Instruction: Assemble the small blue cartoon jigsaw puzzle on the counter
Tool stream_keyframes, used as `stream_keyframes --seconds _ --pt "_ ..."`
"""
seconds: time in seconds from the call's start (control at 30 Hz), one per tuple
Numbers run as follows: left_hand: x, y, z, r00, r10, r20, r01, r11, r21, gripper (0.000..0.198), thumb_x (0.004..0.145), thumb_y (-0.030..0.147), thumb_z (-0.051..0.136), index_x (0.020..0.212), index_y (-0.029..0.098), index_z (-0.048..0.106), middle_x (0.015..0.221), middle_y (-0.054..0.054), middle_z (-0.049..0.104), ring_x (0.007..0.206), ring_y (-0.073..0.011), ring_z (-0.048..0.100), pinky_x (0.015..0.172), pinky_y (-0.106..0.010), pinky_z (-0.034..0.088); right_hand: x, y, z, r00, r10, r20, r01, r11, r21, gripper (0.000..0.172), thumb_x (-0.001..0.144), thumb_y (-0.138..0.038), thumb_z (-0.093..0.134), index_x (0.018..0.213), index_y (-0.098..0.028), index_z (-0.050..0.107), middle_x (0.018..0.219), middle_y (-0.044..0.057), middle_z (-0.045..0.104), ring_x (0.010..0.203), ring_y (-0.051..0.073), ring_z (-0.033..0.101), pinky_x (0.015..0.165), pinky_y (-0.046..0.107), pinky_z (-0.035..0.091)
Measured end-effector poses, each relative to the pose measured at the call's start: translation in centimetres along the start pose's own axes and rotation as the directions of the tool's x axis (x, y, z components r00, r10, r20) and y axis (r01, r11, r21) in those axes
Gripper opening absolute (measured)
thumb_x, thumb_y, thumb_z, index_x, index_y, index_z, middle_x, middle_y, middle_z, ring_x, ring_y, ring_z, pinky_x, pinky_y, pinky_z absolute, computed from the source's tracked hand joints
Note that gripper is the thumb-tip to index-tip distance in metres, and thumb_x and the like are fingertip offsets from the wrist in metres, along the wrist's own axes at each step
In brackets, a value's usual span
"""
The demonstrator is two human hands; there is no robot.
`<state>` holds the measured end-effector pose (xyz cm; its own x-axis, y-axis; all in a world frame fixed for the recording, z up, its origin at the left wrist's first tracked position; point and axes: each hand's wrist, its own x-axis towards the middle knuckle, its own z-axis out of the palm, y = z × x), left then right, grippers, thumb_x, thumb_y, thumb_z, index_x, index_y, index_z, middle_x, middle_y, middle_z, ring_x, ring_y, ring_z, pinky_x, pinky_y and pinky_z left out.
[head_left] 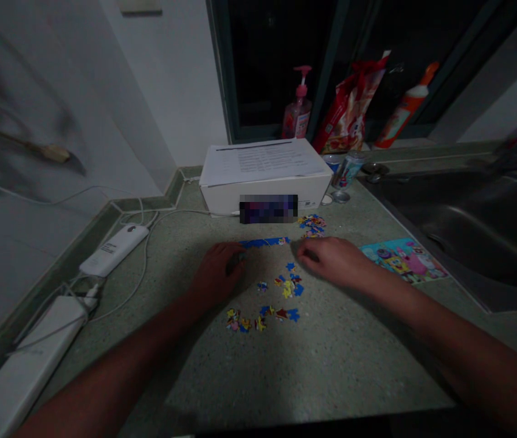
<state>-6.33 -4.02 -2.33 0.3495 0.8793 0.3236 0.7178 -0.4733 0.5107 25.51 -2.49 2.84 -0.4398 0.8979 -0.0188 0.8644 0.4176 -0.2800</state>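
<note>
Your left hand (219, 271) is curled up at the left end of the blue puzzle strip (263, 243). Your right hand (326, 258) is curled up just past the right end. I can't tell if either hand is pinching a piece. The strip lies on the counter (345, 359), in front of the white box (222, 198). Loose puzzle pieces (288, 288) lie nearer to you. A little heap (313, 222) sits by the box. A bright cartoon picture (404, 260) lies off to the right.

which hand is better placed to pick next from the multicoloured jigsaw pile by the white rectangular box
Probably the right hand: it is just in front of the multicoloured jigsaw pile, while the left hand is farther off, by the left end of the blue jigsaw strip.
</note>
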Motion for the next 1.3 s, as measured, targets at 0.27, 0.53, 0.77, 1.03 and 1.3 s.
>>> stream_keyframes --seconds 0.27,0.53,0.77,1.03,1.3 --pt "0.0 -0.1 0.1 1.000 -0.011 -0.002 0.011 1.000 -0.007 0.031 0.096 0.025 0.063 0.126 0.023 0.073 0.129 -0.011 0.077 0.126 -0.0322 0.069 0.115 -0.058 0.055 -2.2 -2.3 -1.4 0.980 -0.084 0.180 0.073 0.995 0.063 0.005 0.090 -0.032 0.078 0.089 -0.027 0.079 0.084 0.004 0.079 0.074 0.022 0.070 0.063 0.034 0.041" --pt "0.0 -0.1 0.1 1.000 -0.002 0.002 0.002 1.000 0.000 0.031 0.097 0.025 0.063 0.126 0.022 0.072 0.131 -0.012 0.076 0.127 -0.0318 0.069 0.116 -0.058 0.054 -2.5 -4.6 -0.2 0.974 -0.003 0.228 0.020 0.997 -0.074 0.013 0.088 -0.032 0.084 0.087 -0.023 0.074 0.094 0.009 0.080 0.084 0.029 0.075 0.066 0.037 0.044" --pt "0.0 -0.1 0.1 1.000 0.003 0.003 -0.002 1.000 -0.008 0.029 0.097 0.024 0.064 0.124 0.024 0.073 0.130 -0.010 0.077 0.126 -0.0307 0.069 0.115 -0.058 0.055 -2.3 -4.4 0.0 0.960 0.090 0.265 -0.081 0.996 -0.046 0.012 0.087 -0.032 0.083 0.090 -0.024 0.074 0.093 0.007 0.080 0.083 0.026 0.073 0.063 0.035 0.040" --pt "0.0 -0.1 0.2 1.000 -0.014 0.006 0.014 1.000 0.004 0.029 0.097 0.025 0.064 0.124 0.022 0.073 0.131 -0.011 0.076 0.127 -0.0322 0.069 0.115 -0.058 0.054 -2.1 -4.5 -0.2 0.950 0.079 0.303 -0.107 0.991 0.079 0.016 0.083 -0.023 0.082 0.093 -0.023 0.070 0.092 0.004 0.077 0.081 0.023 0.068 0.066 0.033 0.036" --pt "-0.1 -0.3 0.3 1.000 0.002 -0.004 -0.002 1.000 0.008 0.029 0.097 0.025 0.065 0.124 0.022 0.074 0.131 -0.011 0.077 0.126 -0.0312 0.069 0.115 -0.057 0.054 -2.3 -4.4 0.3 0.968 0.004 0.252 -0.048 0.985 0.167 0.019 0.080 -0.014 0.080 0.089 -0.023 0.067 0.089 0.001 0.075 0.079 0.020 0.066 0.065 0.031 0.034"
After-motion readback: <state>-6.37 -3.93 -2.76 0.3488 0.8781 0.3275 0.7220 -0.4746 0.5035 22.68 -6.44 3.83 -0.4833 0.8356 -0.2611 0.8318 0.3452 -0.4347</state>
